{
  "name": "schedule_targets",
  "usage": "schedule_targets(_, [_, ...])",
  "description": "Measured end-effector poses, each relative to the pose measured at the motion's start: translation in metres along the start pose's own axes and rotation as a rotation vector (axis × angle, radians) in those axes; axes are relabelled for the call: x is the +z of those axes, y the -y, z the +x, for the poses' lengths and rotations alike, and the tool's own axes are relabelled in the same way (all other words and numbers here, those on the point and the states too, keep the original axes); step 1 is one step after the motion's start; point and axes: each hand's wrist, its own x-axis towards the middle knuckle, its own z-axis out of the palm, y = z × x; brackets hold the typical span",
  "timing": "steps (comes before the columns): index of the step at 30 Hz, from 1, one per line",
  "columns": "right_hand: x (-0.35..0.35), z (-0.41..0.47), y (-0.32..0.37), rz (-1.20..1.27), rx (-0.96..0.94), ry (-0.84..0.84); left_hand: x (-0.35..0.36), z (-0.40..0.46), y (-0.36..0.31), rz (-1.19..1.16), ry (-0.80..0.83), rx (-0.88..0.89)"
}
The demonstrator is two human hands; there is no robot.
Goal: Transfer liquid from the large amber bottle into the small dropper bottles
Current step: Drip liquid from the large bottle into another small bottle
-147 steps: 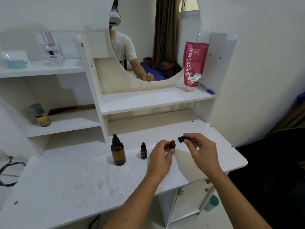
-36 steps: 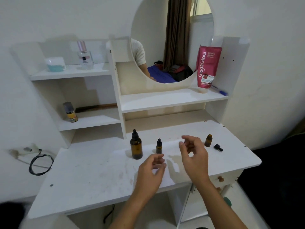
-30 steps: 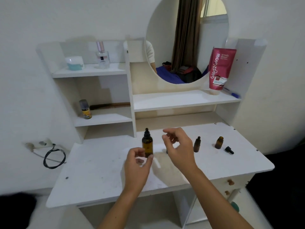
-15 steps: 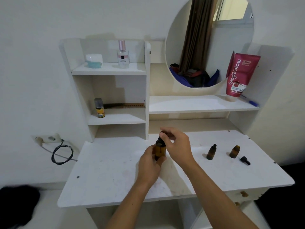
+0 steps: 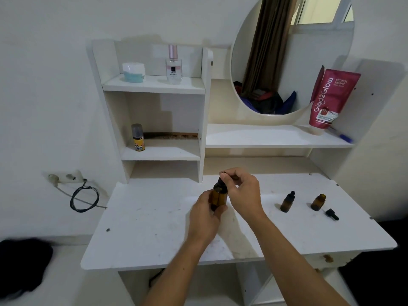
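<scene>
1. Left hand (image 5: 204,214) grip: fingers wrapped around the body of the large amber bottle (image 5: 219,196), holding it upright over the middle of the white worktop (image 5: 143,228).
2. Right hand (image 5: 241,193) grip: thumb and fingertips pinched on the black dropper cap (image 5: 221,178) at the bottle's top.
3. Capped small dropper bottle (image 5: 287,202) stands upright on the worktop, to the right of the hands and apart from them.
4. Open small dropper bottle (image 5: 318,202) stands further right; its black dropper cap lies on its side just beside it (image 5: 331,214), toward the front edge.
5. Red tube (image 5: 330,98) stands on the shelf under the round mirror (image 5: 287,51). Perfume bottle (image 5: 174,65) on the top left shelf.
</scene>
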Motion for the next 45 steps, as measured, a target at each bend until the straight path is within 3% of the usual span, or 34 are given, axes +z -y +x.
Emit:
schedule_targets(11, [-0.013, 0.004, 0.010, -0.152, -0.100, 0.101, -0.001, -0.008, -0.007, 0.028, 0.019, 0.002])
schedule_targets(24, [-0.038, 0.020, 0.028, -0.032, -0.102, 0.143, -0.006, -0.009, -0.008, 0.035, 0.062, 0.001])
schedule_targets(36, [-0.081, 0.023, 0.049, 0.137, -0.181, -0.098, -0.002, -0.021, -0.011, 0.018, -0.055, -0.043])
schedule_targets(41, [-0.114, 0.017, 0.043, 0.124, -0.208, -0.160, 0.007, -0.041, -0.023, -0.127, -0.230, -0.097])
schedule_targets(45, [-0.149, 0.006, 0.019, 0.103, -0.132, -0.213, 0.028, -0.059, -0.040, -0.209, -0.205, -0.078])
